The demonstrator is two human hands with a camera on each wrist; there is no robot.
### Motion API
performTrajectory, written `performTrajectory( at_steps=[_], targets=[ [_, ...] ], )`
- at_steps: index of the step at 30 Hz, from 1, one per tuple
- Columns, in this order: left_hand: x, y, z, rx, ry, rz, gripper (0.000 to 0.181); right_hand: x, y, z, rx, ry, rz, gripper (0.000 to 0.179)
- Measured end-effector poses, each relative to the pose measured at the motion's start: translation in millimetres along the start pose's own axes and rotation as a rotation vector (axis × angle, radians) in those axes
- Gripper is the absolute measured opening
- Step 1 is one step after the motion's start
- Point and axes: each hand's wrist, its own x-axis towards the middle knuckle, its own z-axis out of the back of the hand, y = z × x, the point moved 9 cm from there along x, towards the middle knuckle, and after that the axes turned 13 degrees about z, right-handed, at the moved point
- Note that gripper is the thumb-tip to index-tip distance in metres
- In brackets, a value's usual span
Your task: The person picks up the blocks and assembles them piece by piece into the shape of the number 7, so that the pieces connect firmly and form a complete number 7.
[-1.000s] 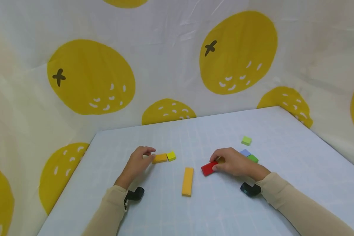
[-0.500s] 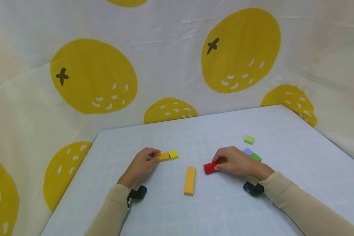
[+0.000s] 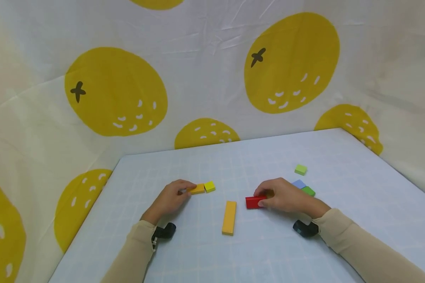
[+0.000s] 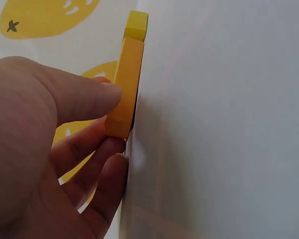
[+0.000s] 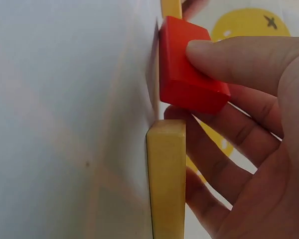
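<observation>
My left hand pinches an orange block by its near end, thumb on one side and fingers behind it. A small yellow block sits right at the far end of that orange block. My right hand grips a red block between thumb and fingers, close over the table. Beneath the right palm stands a light yellow wooden block, mostly hidden by the hand in the head view. A longer orange block lies between the two hands, nearer the body.
Beyond the right hand are a blue block and a green block, side by side. A light green block lies farther back. The pale checked table meets a fruit-patterned cloth at its back edge.
The red block has turned in my right hand from slanted to nearly level across the view. My left fingers have settled further over the orange block. The loose blocks keep their places.
</observation>
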Motion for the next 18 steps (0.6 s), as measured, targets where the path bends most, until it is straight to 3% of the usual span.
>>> performTrajectory(
  at_steps=[12, 18],
  targets=[
    [0.2, 2.5, -4.1, 0.021, 0.028, 0.029, 0.034, -1.0, -1.9, 14.5, 0.026, -0.164, 0.011, 0.020],
    [1.7, 4.3, -2.8, 0.021, 0.024, 0.027, 0.036, 0.4, -2.0, 16.2, 0.066, -0.198, 0.010, 0.020]
  ],
)
